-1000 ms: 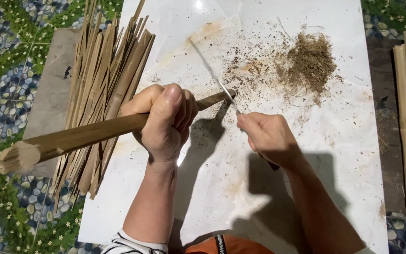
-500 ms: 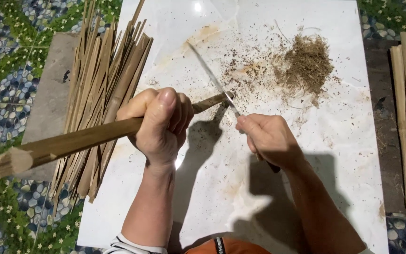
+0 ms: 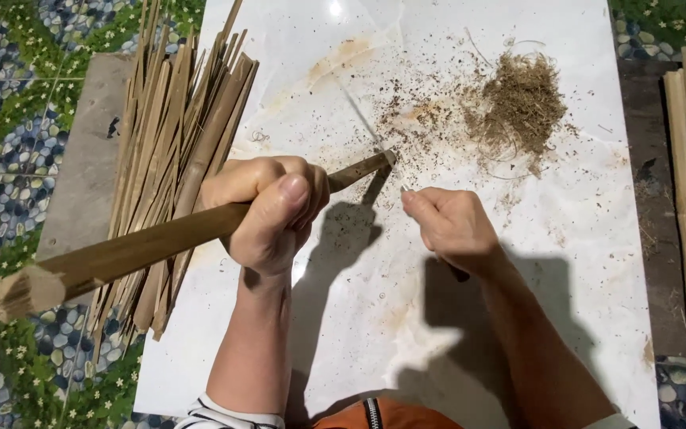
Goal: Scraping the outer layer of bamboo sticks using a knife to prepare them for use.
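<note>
Bamboo stick (image 3: 121,254) gripped by left hand (image 3: 267,210); right hand (image 3: 450,226) holds knife (image 3: 367,119).

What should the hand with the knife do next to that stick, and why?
Probably push the knife along the bamboo stick tip, away from the body. The right hand has the blade against the tip, the left hand grips the stick firmly, and shavings already lie beyond.
</note>
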